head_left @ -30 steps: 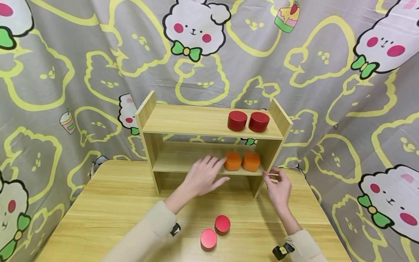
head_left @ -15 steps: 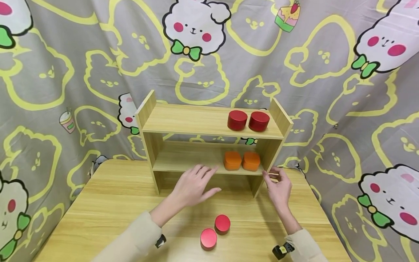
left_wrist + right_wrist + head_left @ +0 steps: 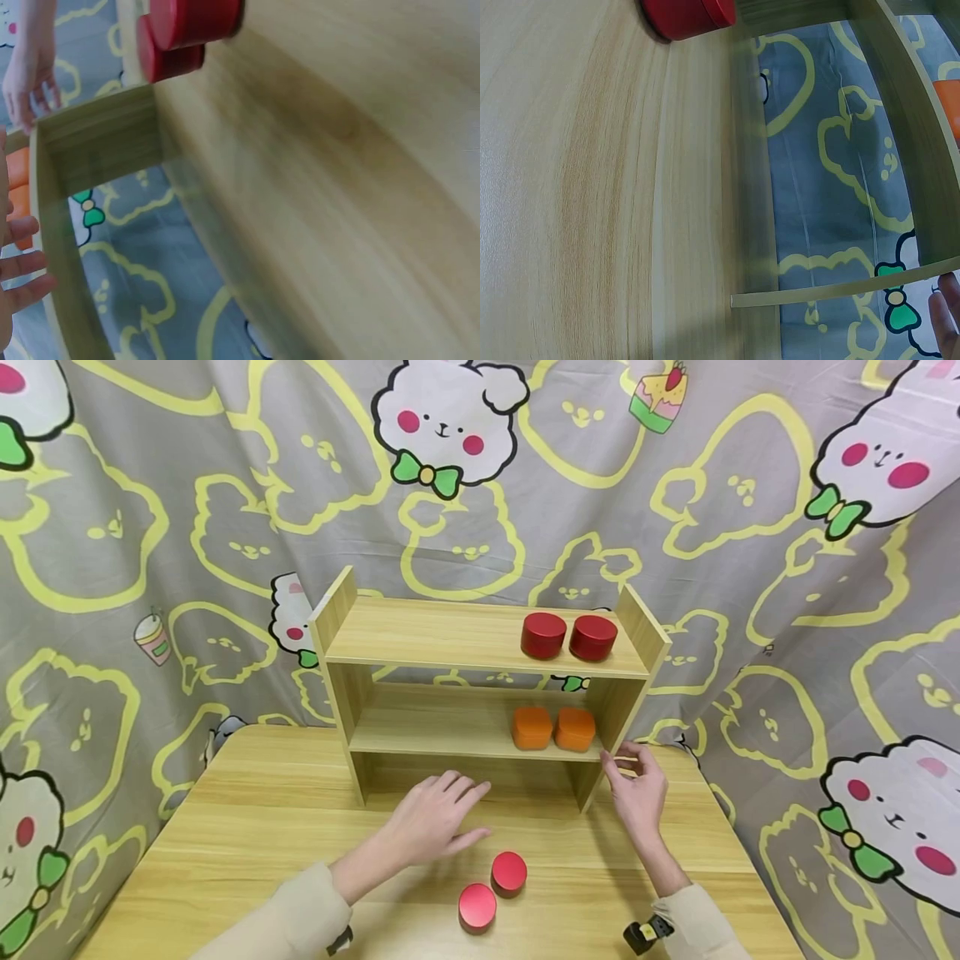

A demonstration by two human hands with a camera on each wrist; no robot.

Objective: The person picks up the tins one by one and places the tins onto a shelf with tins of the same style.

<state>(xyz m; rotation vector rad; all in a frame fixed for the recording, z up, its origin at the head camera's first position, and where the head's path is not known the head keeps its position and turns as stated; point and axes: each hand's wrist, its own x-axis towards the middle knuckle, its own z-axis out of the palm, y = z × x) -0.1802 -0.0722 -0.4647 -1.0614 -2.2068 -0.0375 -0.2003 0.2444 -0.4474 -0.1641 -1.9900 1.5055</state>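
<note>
My left hand [image 3: 429, 820] hovers over the table in front of the wooden shelf [image 3: 420, 635], fingers spread and holding nothing. Just to the right of and below it, two round red tins [image 3: 477, 908] stand on the table. My right hand [image 3: 639, 789] touches the shelf's right side panel with its fingertips, level with the middle board. On that board, towards the right, sit two orange square-shaped tins [image 3: 532, 728] side by side. Two darker red round tins [image 3: 543, 636] stand on the top board. The left wrist view shows the red tins [image 3: 195, 22] close to the shelf's base.
The shelf stands at the back of a wood-grain table [image 3: 247, 827]. Behind and to both sides hangs a grey curtain [image 3: 465, 552] with cartoon animals. A black wrist camera [image 3: 647, 935] sits at the right sleeve.
My left hand has drawn back from beside the orange tins, moving left and down towards the table. The right hand stays at the side panel, and the tins keep their places.
</note>
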